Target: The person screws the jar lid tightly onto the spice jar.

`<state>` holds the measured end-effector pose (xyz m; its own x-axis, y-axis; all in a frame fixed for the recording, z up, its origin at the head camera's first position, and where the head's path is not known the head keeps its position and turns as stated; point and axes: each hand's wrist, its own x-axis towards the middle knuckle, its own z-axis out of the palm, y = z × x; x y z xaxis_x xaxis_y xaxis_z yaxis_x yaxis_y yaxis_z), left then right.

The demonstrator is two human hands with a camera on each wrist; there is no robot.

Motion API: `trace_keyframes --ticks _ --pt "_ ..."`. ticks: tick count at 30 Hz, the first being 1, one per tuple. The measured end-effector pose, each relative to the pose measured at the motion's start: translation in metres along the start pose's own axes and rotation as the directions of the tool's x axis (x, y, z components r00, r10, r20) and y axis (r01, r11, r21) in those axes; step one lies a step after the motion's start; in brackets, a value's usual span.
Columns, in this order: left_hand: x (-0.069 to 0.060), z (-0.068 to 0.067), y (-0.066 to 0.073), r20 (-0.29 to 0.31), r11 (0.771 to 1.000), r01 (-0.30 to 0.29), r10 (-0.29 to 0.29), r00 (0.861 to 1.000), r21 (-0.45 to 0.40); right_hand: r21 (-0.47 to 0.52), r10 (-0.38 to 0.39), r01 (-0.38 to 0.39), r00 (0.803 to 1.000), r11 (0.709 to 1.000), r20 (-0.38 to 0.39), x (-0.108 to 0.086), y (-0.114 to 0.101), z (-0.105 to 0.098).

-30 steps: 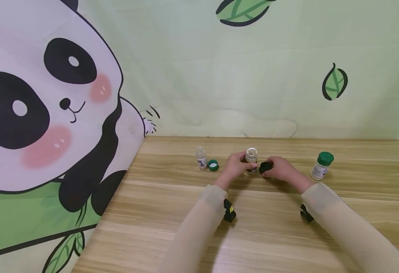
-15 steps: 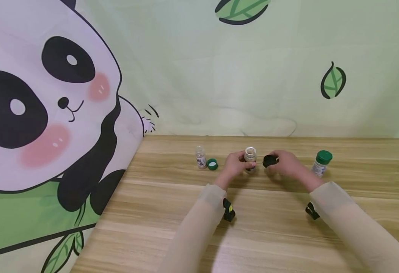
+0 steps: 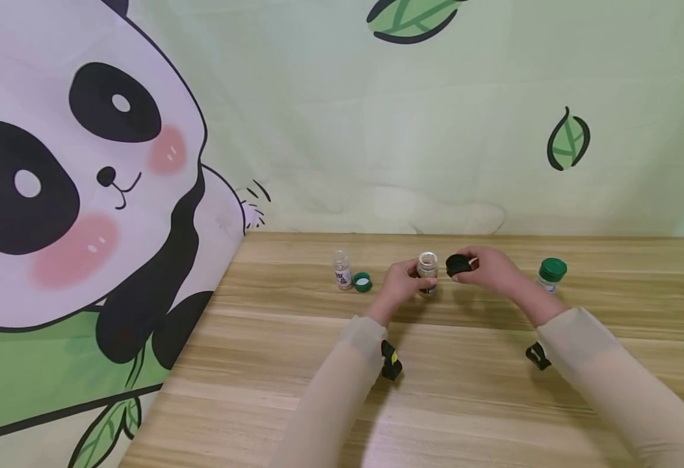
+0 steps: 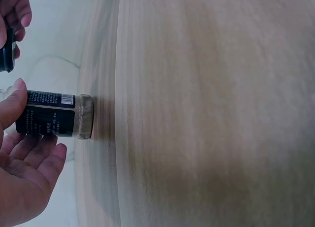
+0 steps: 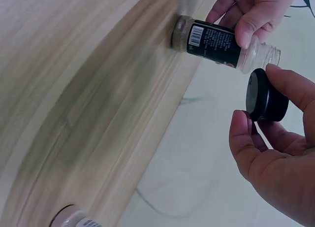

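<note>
From farthest back, the head view looks forward and down over the counter (image 3: pixel 248 390) to the panda-print backdrop (image 3: pixel 342 130). Both wrist views look in close, low over the counter (each picture rolled sideways), and share the black-labelled glass jar (image 5: pixel 211 42) and the black cap (image 5: pixel 268 96), which the head view catches small.

The person wears a long, plain, pale beige left sleeve (image 3: pixel 335 391) ending in a slightly greyer left cuff (image 3: pixel 364 333). At this cuff's inner side sits a small, black, angular wrist piece (image 3: pixel 390 364) — marked with a yellow patch. To the right of the left cuff, a matching right sleeve (image 3: pixel 619 390) has its own black piece (image 3: pixel 538 356) — its details seem too small to tell.
</note>
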<state>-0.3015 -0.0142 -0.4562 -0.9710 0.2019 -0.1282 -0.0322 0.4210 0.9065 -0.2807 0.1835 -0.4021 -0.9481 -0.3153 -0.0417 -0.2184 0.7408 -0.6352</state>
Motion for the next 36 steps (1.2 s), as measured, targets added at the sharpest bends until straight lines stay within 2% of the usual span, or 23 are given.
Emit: trace_keyframes --ticks 7,18,27,36 --pt "0.001 0.000 -0.001 0.003 1.000 0.005 -0.005 1.000 0.000 -0.004 -0.016 0.016 0.999 1.000 0.039 0.005 -0.008 0.000" --pt "0.000 0.001 -0.001 0.007 1.000 0.006 -0.006 1.000 0.000 0.002 -0.014 0.014 1.000 1.000 0.014 0.005 -0.013 0.003" --pt "0.000 0.001 -0.001 -0.006 1.000 0.013 -0.013 1.000 0.006 -0.009 -0.046 0.046 0.999 0.999 -0.009 0.006 -0.014 0.005" --pt "0.000 0.002 -0.002 -0.010 1.000 0.005 -0.004 1.000 0.004 0.023 -0.031 0.032 0.999 0.999 -0.023 0.005 -0.015 0.006"
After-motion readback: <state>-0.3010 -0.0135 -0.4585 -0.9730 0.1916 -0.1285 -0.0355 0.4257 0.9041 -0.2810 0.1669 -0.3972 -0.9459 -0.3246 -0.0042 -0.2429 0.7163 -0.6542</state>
